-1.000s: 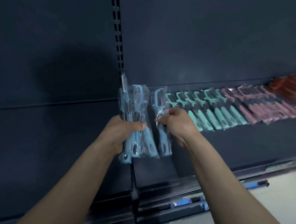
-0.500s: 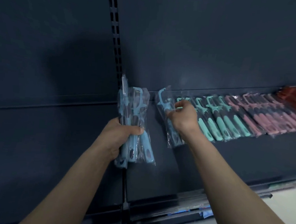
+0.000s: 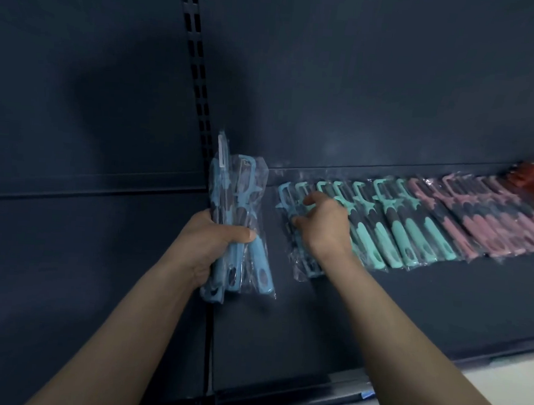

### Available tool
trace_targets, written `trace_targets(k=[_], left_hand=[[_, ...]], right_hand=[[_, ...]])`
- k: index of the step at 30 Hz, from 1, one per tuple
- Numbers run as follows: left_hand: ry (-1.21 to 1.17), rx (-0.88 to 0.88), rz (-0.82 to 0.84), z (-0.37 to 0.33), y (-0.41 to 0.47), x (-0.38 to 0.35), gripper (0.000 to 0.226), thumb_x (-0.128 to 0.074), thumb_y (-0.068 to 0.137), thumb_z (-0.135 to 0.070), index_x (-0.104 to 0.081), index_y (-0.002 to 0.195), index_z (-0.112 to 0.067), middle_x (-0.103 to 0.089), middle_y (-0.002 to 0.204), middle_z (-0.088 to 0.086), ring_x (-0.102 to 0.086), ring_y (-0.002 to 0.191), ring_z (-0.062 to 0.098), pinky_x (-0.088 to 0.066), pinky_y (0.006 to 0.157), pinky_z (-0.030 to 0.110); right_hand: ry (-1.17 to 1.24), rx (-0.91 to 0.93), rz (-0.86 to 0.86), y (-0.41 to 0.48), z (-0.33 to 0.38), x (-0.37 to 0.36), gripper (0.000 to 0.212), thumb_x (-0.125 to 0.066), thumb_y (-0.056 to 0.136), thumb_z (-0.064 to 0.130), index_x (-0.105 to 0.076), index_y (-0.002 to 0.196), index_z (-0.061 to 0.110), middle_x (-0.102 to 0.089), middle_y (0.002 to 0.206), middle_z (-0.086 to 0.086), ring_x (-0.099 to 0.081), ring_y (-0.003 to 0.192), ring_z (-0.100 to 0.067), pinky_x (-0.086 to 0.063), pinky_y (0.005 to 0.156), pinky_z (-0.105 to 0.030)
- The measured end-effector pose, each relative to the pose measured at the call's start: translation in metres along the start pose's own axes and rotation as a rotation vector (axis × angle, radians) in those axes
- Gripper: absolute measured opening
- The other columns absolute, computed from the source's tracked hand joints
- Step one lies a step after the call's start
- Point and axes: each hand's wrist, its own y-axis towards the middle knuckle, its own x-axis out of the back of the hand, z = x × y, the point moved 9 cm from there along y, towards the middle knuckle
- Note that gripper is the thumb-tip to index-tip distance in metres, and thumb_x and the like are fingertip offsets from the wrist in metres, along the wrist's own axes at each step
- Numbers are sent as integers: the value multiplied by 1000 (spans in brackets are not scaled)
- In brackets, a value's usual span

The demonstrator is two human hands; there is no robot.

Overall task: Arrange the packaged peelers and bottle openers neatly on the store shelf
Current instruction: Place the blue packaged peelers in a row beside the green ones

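1. Clutches bundle of blue peelers (image 3: pixel 244 194) in left hand (image 3: pixel 215 246), fist wrapped mid-handle; could spill slippery sleeves below the grip.
2. Pinches one blue packet (image 3: pixel 302 265) with right hand (image 3: pixel 324 228), on shelf (image 3: pixel 314 316); might nudge teal row (image 3: pixel 415 235) just right of fingers.

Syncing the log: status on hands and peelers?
Left hand grips blue bundle, upright. Right hand holds one blue pack at left end of row, on shelf. Nothing blocking.

no readable text, labels or numbers
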Motion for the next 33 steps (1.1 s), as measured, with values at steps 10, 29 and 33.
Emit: trace_targets(k=[10, 29, 33], left_hand=[[-32, 29, -70, 7, 0, -17, 29, -72, 72, 4, -65, 97, -8, -73, 84, 6, -71, 69, 17, -56, 55, 27], [-159, 27, -138, 13, -3, -24, 38, -72, 71, 7, -63, 107, 0, -71, 95, 14, -70, 78, 24, -57, 57, 31], [-230, 6, -129, 10, -4, -29, 32, -68, 74, 9, -65, 105, 0, -71, 95, 16, -70, 80, 27, -58, 63, 36]], right_hand=[[-243, 194, 90, -5, 4, -3, 29, -62, 88, 35, -66, 111, 18, -59, 116, -10, -43, 113, -30, -39, 92, -35], [87, 299, -54, -14, 14, 13, 21, -58, 92, 23, -70, 104, 10, -66, 98, -7, -55, 96, -21, -41, 82, -22], [356, 247, 196, -22, 25, 2, 16, -66, 86, 24, -71, 98, 14, -65, 79, 4, -57, 71, -6, -40, 59, -5]])
